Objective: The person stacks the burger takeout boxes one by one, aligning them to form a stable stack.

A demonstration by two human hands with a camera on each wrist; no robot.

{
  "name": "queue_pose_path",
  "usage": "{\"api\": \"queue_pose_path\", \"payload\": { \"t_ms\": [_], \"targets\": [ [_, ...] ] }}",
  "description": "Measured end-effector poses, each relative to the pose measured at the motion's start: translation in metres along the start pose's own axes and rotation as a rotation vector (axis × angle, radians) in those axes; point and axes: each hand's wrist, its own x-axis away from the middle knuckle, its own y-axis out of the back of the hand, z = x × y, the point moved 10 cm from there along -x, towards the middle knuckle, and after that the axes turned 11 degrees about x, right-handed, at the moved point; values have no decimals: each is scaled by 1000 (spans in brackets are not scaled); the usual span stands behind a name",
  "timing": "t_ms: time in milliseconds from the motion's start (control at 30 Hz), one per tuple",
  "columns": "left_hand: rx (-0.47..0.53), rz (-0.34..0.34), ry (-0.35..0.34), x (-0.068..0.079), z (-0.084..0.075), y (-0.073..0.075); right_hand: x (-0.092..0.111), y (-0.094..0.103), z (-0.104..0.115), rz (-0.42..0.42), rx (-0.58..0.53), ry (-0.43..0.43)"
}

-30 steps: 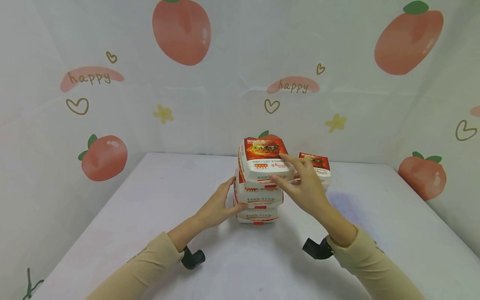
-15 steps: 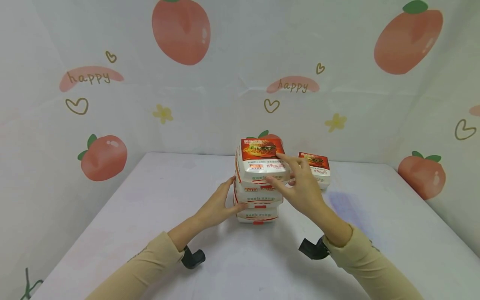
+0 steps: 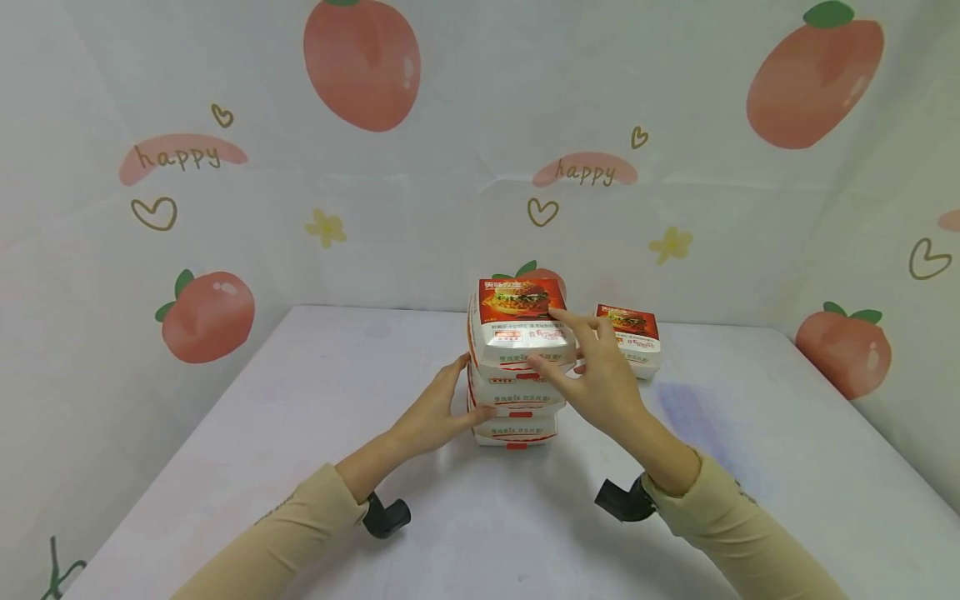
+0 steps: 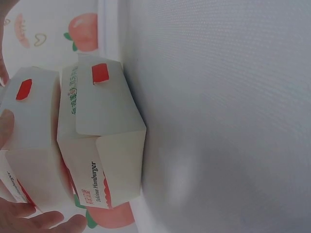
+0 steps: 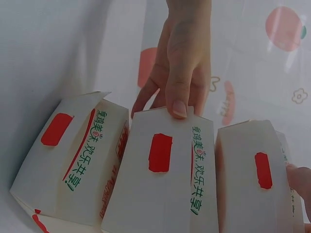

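Observation:
Three white-and-red hamburger boxes stand one over another mid-table. My left hand [image 3: 431,412] grips the middle box [image 3: 525,393] from the left, thumb on its front and fingers along its side. Under it, the bottom box [image 3: 516,431] rests on the table; its front with a red tab fills much of the left wrist view. The top box [image 3: 517,337], printed with a burger, lies roughly in line over the middle one. My right hand [image 3: 600,375] holds it at the right, thumb on the front and a forefinger on the lid. Its other fingers are mostly hidden.
Another hamburger box [image 3: 633,340] sits on the white table [image 3: 360,358] behind my right hand. A white backdrop with peach prints [image 3: 362,67] rises at the table's far edge. Each wrist carries a black camera mount [image 3: 386,517].
My right hand has shifted the top box slightly left and squared it over the stack. My left hand has stayed in place on the middle box.

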Motion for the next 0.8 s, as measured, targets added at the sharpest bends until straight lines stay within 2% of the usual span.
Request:
{"api": "queue_pose_path", "payload": {
  "t_ms": [800],
  "targets": [
    [25,13,-7,-2,1,-1,0,-1,-1,18,29,-14]
  ]
}}
